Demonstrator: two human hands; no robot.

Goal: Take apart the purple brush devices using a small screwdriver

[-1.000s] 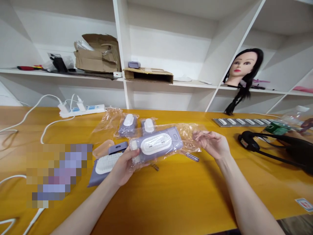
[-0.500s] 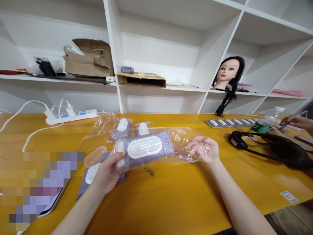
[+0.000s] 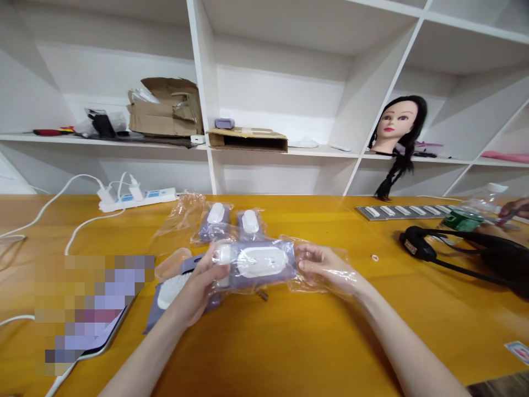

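My left hand (image 3: 206,281) is closed round the left end of a flat purple case (image 3: 235,270) with a white oval panel, inside a clear plastic bag. At the case's right end, my right hand (image 3: 322,264) has its fingers closed on the edge, with loose bag film (image 3: 308,284) lying around hand and wrist. Behind these lie two more bagged purple pieces with white ovals, one on the left (image 3: 215,214) and one on the right (image 3: 250,221). Under my left forearm is another purple piece (image 3: 165,295) with a white oval, partly hidden.
A crumpled clear bag (image 3: 184,212) and a power strip (image 3: 152,198) lie at the back left, a blurred-out screen device (image 3: 111,325) nearer. Black headgear (image 3: 417,245), a green-labelled bottle (image 3: 463,218), a grey strip (image 3: 397,212) and another person's hand (image 3: 514,208) are right. A small spring (image 3: 263,296) lies in front.
My right hand has moved left from the bag's loose end onto the case's right end. The case has levelled out. A small pink ring now shows on the table, and the view has shifted slightly.
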